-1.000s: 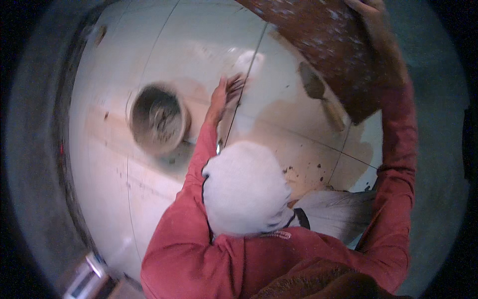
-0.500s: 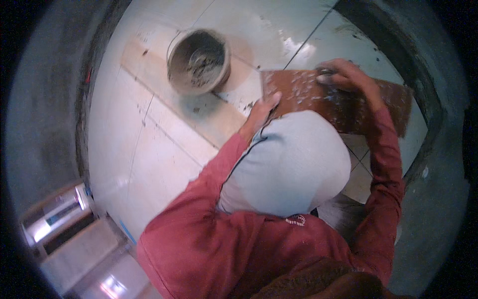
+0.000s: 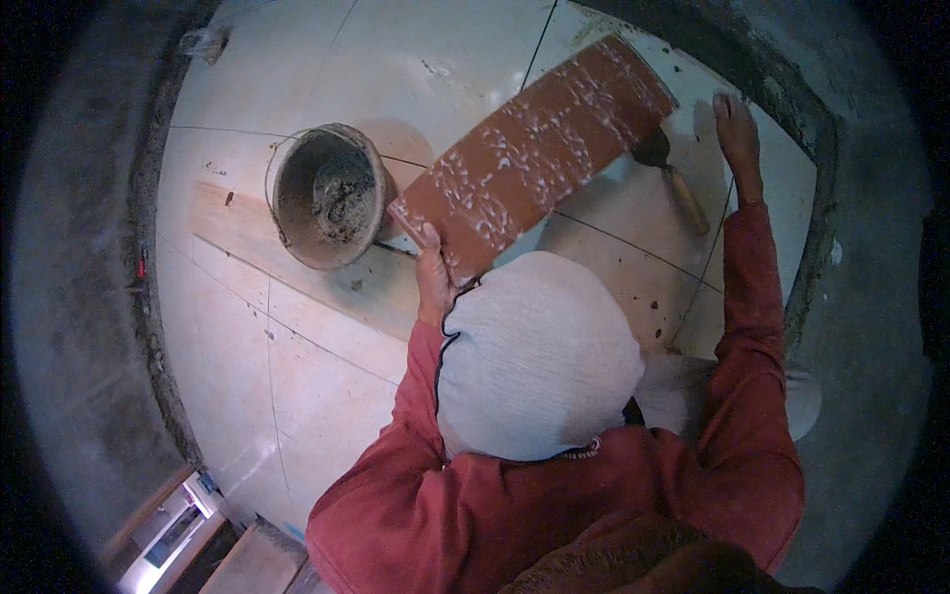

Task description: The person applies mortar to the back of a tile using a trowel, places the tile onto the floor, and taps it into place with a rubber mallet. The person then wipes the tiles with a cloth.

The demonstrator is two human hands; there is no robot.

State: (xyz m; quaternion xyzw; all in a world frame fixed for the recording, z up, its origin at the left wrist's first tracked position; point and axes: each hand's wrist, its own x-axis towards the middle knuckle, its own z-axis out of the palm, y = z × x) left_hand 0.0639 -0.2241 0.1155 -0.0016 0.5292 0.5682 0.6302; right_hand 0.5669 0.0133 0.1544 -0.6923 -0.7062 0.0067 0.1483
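My left hand (image 3: 433,275) grips the near end of a long reddish-brown tile (image 3: 534,153), its thumb over the corner. White streaky marks cover the tile's upward face. The tile slants up to the right, its far end raised off the floor or resting out of sight. Apart from it on the right, my right hand (image 3: 738,148) reaches forward low over the pale floor, fingers stretched out and nothing seen in them. Between that hand and the tile lies a trowel (image 3: 683,198) with a wooden handle, its dark blade partly beneath the tile's edge.
Left of the tile stands a bucket (image 3: 287,213) with grey mortar inside. A pale board (image 3: 223,220) runs under or behind it. Rough grey mortar edges (image 3: 802,109) follow the walls. At lower left are a wooden step and a bright opening. Crumbs dot the tiled floor.
The tile has swung from lying crosswise at right to slanting up ahead, moving left. My right hand has left it and moved right. The trowel now shows on the floor.
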